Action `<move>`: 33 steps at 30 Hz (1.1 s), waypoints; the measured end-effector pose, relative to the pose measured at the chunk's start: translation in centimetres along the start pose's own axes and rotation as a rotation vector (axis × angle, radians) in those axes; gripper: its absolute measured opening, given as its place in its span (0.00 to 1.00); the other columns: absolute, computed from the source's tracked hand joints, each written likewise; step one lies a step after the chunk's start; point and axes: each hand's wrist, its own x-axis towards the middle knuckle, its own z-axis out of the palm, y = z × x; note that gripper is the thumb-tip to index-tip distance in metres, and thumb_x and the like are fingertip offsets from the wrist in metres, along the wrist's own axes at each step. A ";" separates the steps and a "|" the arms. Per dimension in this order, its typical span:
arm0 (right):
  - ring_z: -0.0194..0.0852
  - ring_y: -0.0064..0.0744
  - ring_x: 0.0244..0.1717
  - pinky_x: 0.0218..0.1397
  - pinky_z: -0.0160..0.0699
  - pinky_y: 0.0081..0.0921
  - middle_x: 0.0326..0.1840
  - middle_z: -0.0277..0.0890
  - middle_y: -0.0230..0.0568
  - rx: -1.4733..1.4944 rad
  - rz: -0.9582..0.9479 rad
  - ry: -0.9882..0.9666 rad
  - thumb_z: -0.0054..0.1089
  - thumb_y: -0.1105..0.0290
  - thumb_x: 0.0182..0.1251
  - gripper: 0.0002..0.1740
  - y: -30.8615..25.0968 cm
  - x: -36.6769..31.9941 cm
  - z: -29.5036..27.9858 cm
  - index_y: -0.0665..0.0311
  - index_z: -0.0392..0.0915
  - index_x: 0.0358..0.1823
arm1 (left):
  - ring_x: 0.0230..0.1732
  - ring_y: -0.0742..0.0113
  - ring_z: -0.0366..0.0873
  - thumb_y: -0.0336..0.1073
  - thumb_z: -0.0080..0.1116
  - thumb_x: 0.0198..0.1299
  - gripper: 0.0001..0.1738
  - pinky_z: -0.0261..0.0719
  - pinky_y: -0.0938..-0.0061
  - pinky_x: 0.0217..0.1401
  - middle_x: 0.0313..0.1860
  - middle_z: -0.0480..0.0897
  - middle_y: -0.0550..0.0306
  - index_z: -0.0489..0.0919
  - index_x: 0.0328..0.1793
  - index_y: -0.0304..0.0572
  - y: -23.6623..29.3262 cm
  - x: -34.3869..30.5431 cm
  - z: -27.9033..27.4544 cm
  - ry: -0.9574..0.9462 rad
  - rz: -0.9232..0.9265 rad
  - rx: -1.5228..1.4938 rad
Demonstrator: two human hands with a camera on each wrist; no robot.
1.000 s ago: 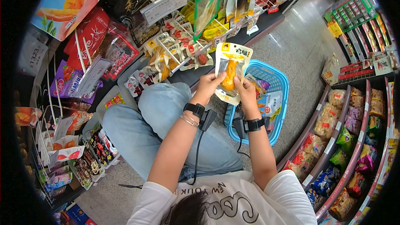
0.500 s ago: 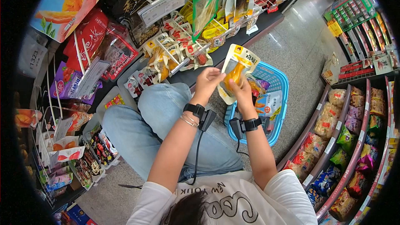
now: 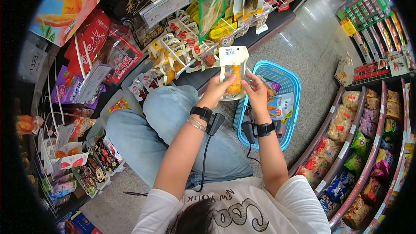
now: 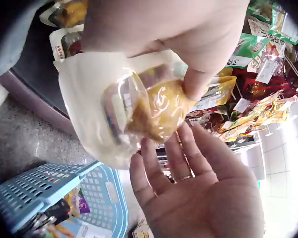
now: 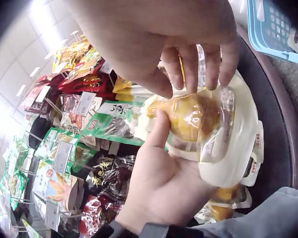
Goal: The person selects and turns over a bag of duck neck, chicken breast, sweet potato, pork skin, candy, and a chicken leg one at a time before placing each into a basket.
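A clear-windowed food pouch [image 3: 234,71] with an orange-brown piece inside stands upright between the two hands, its barcode side toward the head camera. The left hand [image 3: 216,90] grips its lower left part, thumb over the window; in the left wrist view this hand [image 4: 169,29] comes in from above. At the pouch's right edge is the right hand [image 3: 258,97], fingers extended and spread. The left wrist view shows that right hand's palm [image 4: 203,193], fingertips by the pouch [image 4: 97,109]. In the right wrist view the left hand's thumb presses the pouch [image 5: 233,148].
A blue basket [image 3: 296,104] holding several packs stands on the floor beyond the right forearm. Hooks with hanging snack packs [image 3: 171,56] and price tags [image 3: 167,6] fill the left and front. Curved shelves of bagged snacks [image 3: 342,123] run along the right.
The pouch has turned from its printed front to its barcode side and stands more upright. The right hand has let go of it, fingers spreading; the left hand has taken hold of its lower left.
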 end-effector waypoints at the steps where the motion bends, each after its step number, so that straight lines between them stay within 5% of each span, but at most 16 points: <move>1: 0.73 0.20 0.41 0.46 0.72 0.16 0.44 0.78 0.36 0.123 0.080 -0.050 0.59 0.69 0.64 0.17 -0.4 0.0 -0.2 0.68 0.75 0.52 | 0.42 0.74 0.79 0.43 0.59 0.62 0.19 0.77 0.79 0.44 0.43 0.80 0.58 0.75 0.53 0.37 0.0 -0.1 0.1 -0.016 -0.018 -0.031; 4: 0.72 0.16 0.39 0.44 0.69 0.14 0.39 0.78 0.32 0.345 0.301 -0.253 0.57 0.66 0.67 0.13 -1.2 0.0 -1.7 0.70 0.77 0.43 | 0.41 0.74 0.79 0.45 0.58 0.62 0.18 0.77 0.79 0.44 0.41 0.80 0.59 0.75 0.49 0.38 0.1 -0.1 0.3 -0.018 -0.004 -0.059; 14: 0.73 0.16 0.36 0.42 0.71 0.16 0.36 0.78 0.31 0.416 0.245 -0.271 0.59 0.70 0.65 0.08 -0.7 -0.4 -1.3 0.67 0.77 0.39 | 0.37 0.77 0.77 0.44 0.59 0.62 0.14 0.74 0.80 0.42 0.36 0.80 0.62 0.77 0.42 0.40 0.4 -0.1 0.2 0.020 -0.003 -0.025; 33: 0.73 0.15 0.36 0.43 0.71 0.16 0.36 0.78 0.31 0.527 0.279 -0.209 0.61 0.71 0.63 0.06 0.2 -1.0 -1.3 0.65 0.77 0.39 | 0.42 0.77 0.77 0.43 0.59 0.62 0.14 0.74 0.80 0.46 0.41 0.80 0.62 0.78 0.46 0.40 0.0 -0.1 0.0 -0.009 0.020 0.069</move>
